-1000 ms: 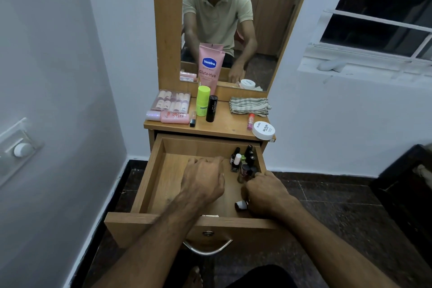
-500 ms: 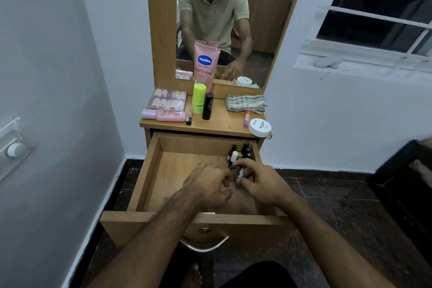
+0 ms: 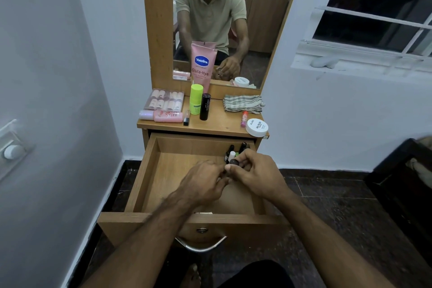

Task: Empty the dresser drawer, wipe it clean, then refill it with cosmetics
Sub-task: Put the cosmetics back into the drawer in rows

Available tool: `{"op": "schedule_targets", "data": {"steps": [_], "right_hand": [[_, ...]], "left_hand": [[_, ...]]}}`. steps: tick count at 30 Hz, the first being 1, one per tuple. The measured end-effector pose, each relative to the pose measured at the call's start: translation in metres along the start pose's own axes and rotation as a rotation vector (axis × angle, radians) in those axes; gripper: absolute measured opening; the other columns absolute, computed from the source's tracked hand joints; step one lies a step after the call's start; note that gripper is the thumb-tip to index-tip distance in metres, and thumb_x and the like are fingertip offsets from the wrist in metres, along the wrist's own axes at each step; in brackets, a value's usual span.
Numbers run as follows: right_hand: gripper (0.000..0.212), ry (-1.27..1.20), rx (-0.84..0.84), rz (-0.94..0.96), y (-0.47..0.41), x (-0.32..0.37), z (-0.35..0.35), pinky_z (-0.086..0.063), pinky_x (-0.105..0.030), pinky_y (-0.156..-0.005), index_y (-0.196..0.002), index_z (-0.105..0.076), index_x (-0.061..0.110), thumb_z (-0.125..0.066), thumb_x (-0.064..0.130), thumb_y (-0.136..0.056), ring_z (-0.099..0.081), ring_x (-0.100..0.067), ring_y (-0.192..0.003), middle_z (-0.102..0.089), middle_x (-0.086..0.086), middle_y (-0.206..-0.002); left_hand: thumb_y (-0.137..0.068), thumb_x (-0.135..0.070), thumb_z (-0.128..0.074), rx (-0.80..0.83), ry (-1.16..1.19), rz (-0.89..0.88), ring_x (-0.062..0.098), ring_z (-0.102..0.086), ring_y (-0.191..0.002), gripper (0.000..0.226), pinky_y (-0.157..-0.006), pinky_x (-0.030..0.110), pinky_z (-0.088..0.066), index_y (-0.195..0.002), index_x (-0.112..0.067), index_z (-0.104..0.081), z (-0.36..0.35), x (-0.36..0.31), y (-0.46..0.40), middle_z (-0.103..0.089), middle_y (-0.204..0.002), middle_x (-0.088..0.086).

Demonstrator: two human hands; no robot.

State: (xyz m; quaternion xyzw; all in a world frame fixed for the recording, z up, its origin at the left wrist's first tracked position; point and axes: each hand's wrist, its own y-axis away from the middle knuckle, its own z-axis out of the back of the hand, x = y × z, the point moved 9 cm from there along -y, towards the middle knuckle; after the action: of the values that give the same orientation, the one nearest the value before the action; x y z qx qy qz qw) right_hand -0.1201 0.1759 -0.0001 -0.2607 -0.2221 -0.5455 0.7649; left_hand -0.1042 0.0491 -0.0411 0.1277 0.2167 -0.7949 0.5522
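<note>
Nearest, the drawer [image 3: 140,184] stands pulled fully out, its front edge and metal handle [image 3: 200,244] toward the person, its wooden floor mostly bare. Over the middle of it the two hands meet: the right hand [image 3: 256,174] pinches a small dark-capped bottle [image 3: 234,162] between thumb and fingertips, while the left hand [image 3: 201,182] has its fingers curled in toward the same bottle, though whether they actually grip it cannot be told. Just beyond, in the drawer's far right corner, a small cluster of little bottles [image 3: 236,151] stands upright. Past the drawer, on the dresser top [image 3: 219,124], wait a green stick, a black tube, a pink bottle lying at the left edge, a palette box, a folded striped cloth [image 3: 243,103] near the back right, and a white jar [image 3: 256,127] at the right front corner. With the cloth set aside and bottles gathered in one corner, this looks like the refilling step. The next move probably calls for standing the held bottle upright beside that cluster without tipping its neighbours.
</note>
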Motion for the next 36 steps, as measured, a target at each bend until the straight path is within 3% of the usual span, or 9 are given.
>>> {"op": "schedule_targets", "data": {"steps": [4,7,10,12,19,25,29,33,36], "right_hand": [[0.025,0.098,0.009,-0.011,0.001,0.005,0.001,-0.054,-0.033,-0.067,-0.086,-0.065,0.026,-0.073,0.050,-0.086,-0.063,-0.008,-0.072,-0.068,0.008,-0.075],[0.022,0.173,0.017,-0.074,-0.001,-0.005,0.009,-0.051,-0.029,-0.065,-0.089,-0.067,0.026,-0.074,0.047,-0.086,-0.062,-0.009,-0.073,-0.067,0.010,-0.076],[0.027,0.398,0.027,-0.069,-0.002,-0.014,0.010,-0.053,-0.030,-0.070,-0.114,-0.068,0.034,-0.065,0.048,-0.091,-0.064,-0.013,-0.087,-0.070,0.013,-0.091],[0.035,0.499,0.050,-0.030,0.001,-0.017,0.003,-0.055,-0.031,-0.076,-0.126,-0.066,0.039,-0.058,0.051,-0.094,-0.065,-0.013,-0.097,-0.074,0.012,-0.108],[0.036,0.635,0.157,0.041,0.009,-0.023,-0.013,-0.051,-0.030,-0.081,-0.132,-0.063,0.037,-0.059,0.047,-0.098,-0.060,-0.013,-0.107,-0.061,0.008,-0.124],[0.017,0.708,0.092,0.058,0.004,-0.015,-0.008,-0.041,-0.031,-0.067,-0.102,-0.052,0.030,-0.061,0.043,-0.096,-0.051,-0.013,-0.085,-0.063,0.006,-0.105],[0.016,0.687,0.100,0.042,0.002,-0.017,-0.006,-0.046,-0.031,-0.068,-0.103,-0.057,0.029,-0.059,0.043,-0.095,-0.056,-0.014,-0.089,-0.063,0.007,-0.105],[0.016,0.687,0.097,0.044,0.005,-0.019,-0.005,-0.041,-0.030,-0.067,-0.106,-0.062,0.028,-0.059,0.040,-0.096,-0.058,-0.015,-0.096,-0.065,0.006,-0.108],[0.023,0.679,0.069,0.046,0.005,-0.017,-0.005,-0.050,-0.032,-0.074,-0.111,-0.067,0.025,-0.057,0.040,-0.098,-0.058,-0.015,-0.099,-0.066,0.004,-0.111]], "left_hand": [[-0.097,-0.046,-0.052,0.017,-0.027,0.012,0.016,-0.058,-0.101,0.030,-0.088,0.034,-0.046,-0.117,-0.027,-0.064,-0.002,0.003,0.001,-0.068,-0.106,-0.004],[-0.095,-0.047,-0.056,0.049,-0.053,0.046,0.016,-0.055,-0.115,0.044,-0.094,0.035,-0.048,-0.135,-0.030,-0.054,-0.009,0.005,0.001,-0.065,-0.122,-0.004],[-0.094,-0.045,-0.057,0.042,-0.089,0.089,0.017,-0.051,-0.123,0.056,-0.099,0.037,-0.047,-0.147,-0.030,-0.043,-0.011,0.012,0.000,-0.061,-0.132,-0.002],[-0.095,-0.045,-0.055,0.025,-0.085,0.134,0.016,-0.052,-0.122,0.055,-0.098,0.037,-0.049,-0.146,-0.031,-0.043,-0.009,0.020,0.000,-0.061,-0.132,-0.003],[-0.095,-0.036,-0.054,0.000,-0.073,0.147,0.017,-0.054,-0.119,0.051,-0.095,0.039,-0.051,-0.145,-0.029,-0.044,-0.006,0.020,0.001,-0.062,-0.127,-0.001],[-0.095,-0.034,-0.054,0.003,-0.066,0.155,0.016,-0.053,-0.121,0.053,-0.095,0.039,-0.052,-0.146,-0.032,-0.041,-0.006,0.021,0.001,-0.062,-0.128,-0.002],[-0.095,-0.035,-0.052,0.003,-0.068,0.164,0.018,-0.055,-0.118,0.052,-0.094,0.039,-0.053,-0.146,-0.031,-0.041,-0.006,0.023,0.001,-0.062,-0.127,-0.001],[-0.093,-0.038,-0.050,0.011,-0.090,0.178,0.018,-0.057,-0.111,0.045,-0.088,0.039,-0.054,-0.137,-0.027,-0.049,-0.008,0.025,0.000,-0.064,-0.120,-0.001],[-0.093,-0.038,-0.050,0.019,-0.107,0.185,0.017,-0.057,-0.108,0.041,-0.086,0.038,-0.055,-0.131,-0.023,-0.053,-0.007,0.024,0.001,-0.064,-0.119,-0.002]]}}
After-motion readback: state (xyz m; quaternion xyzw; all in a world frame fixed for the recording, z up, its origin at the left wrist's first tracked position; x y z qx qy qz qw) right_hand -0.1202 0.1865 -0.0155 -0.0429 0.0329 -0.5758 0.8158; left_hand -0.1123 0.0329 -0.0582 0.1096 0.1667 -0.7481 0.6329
